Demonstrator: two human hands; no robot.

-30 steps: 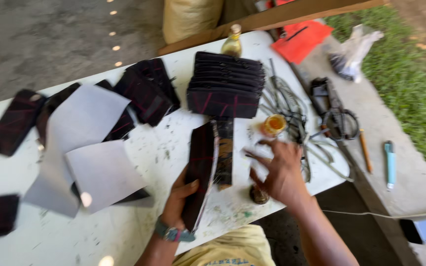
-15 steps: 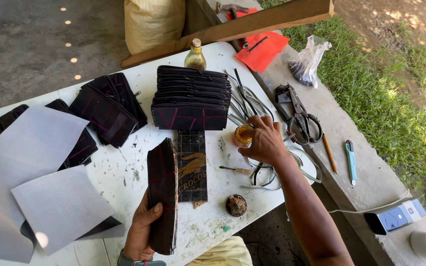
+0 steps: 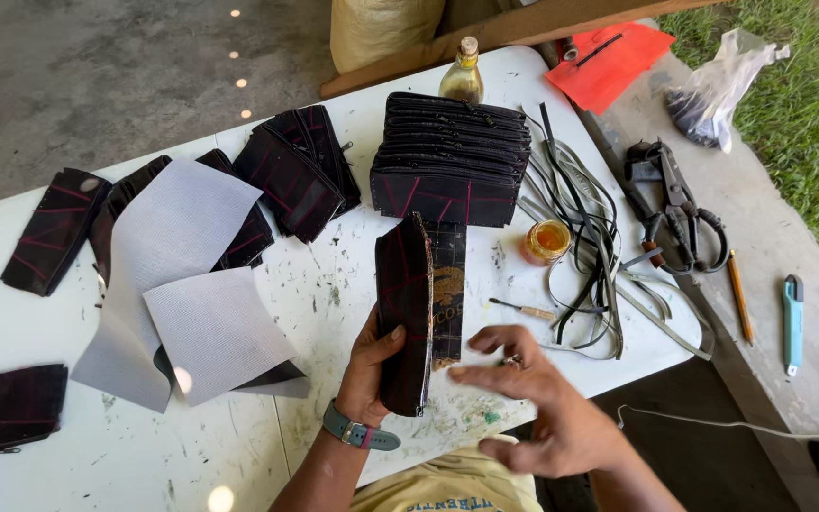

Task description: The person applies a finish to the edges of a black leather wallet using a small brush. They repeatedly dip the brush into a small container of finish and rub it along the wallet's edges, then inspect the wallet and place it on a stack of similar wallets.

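Two hands work at the near edge of a white table (image 3: 239,455). At about six o'clock the left hand (image 3: 372,370) is closed around a dark pouch (image 3: 403,313), thumb on its face, holding it on edge with the zipper side turned right. The right hand (image 3: 533,398), at five o'clock, hovers just beside it, fingers spread and loose, gripping nothing. A dark strip (image 3: 448,289) lies flat behind the pouch. At twelve o'clock sits a neat stack of pouches (image 3: 452,156), a corked glass bottle (image 3: 464,76) of yellowish liquid behind it. A small open jar (image 3: 547,240) with amber contents stands at two o'clock, near black straps (image 3: 580,218). Grey sheets (image 3: 191,275) lie at nine o'clock.
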